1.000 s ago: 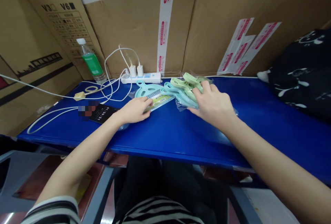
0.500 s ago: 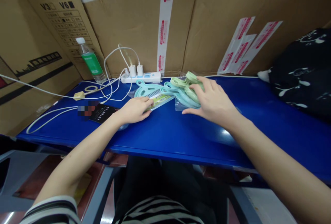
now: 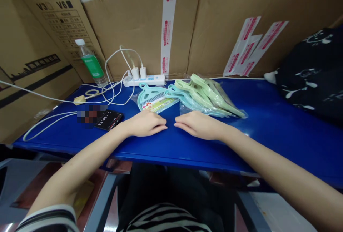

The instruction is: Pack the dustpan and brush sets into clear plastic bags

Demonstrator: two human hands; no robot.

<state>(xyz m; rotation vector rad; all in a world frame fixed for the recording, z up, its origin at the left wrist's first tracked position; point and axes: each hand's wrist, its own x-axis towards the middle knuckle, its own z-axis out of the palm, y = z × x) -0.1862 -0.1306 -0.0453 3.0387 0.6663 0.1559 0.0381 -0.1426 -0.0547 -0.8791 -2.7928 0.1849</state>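
My left hand [image 3: 147,123] rests on the blue table, fingers curled together, with nothing visible in it. Just behind it lies a light blue plastic piece [image 3: 146,90], apparently a small dustpan, with dark stripes and a printed card [image 3: 158,104], in clear wrapping. Facing it across a small gap, my right hand [image 3: 198,124] is closed too and holds nothing I can see. Beyond the right hand, more wrapped pieces with looped handles overlap: a light blue one [image 3: 182,96] and pale green ones [image 3: 206,87]. My right hand partly covers the wrapping's near edge.
A phone [image 3: 109,119] lies left of my left arm, beside white cables. Behind stand a power strip [image 3: 150,80] with chargers and a water bottle [image 3: 92,64] with a green label. Cardboard [image 3: 128,24] walls the back. A dark patterned fabric bundle [image 3: 316,78] sits far right.
My right hand has let go of the green pieces and come down towards me, closing. My left hand has drawn back off the printed card and curled. The wrapped pieces now lie uncovered.
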